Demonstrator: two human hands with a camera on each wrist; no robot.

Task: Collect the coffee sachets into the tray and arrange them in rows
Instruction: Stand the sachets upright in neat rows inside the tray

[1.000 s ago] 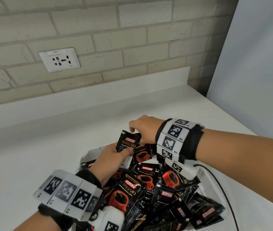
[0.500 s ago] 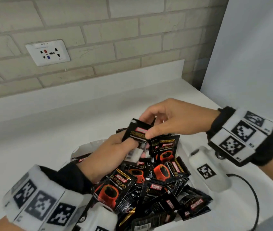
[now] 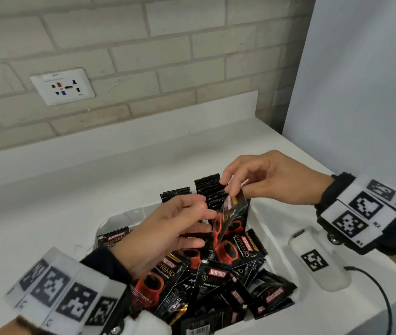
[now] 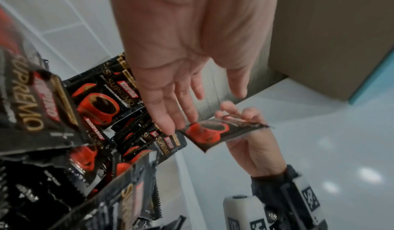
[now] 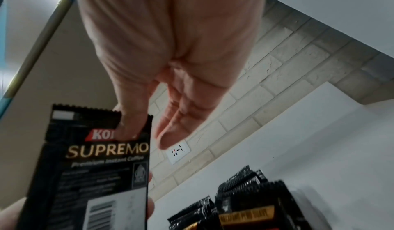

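Note:
A white tray (image 3: 117, 217) on the counter holds a loose pile of black Kopiko coffee sachets (image 3: 216, 279). A few sachets (image 3: 208, 192) stand on edge at its far end. My right hand (image 3: 230, 193) pinches the top of one sachet (image 3: 228, 221) between thumb and forefinger, and it hangs tilted above the pile. The right wrist view shows the thumb (image 5: 130, 125) on that sachet (image 5: 100, 157). My left hand (image 3: 199, 221) hovers beside it, fingers straight and holding nothing. In the left wrist view a fingertip (image 4: 170, 129) lies at the corner of the held sachet (image 4: 215, 132).
The white counter (image 3: 59, 201) runs back to a brick wall with a wall socket (image 3: 62, 87). A grey panel (image 3: 366, 93) closes the right side. A black cable (image 3: 383, 301) trails from my right wrist near the counter's front right edge.
The sachet passed from my left hand to my right. The left hand let go and spread its fingers, and the right hand drew the sachet slightly right so that it hangs down.

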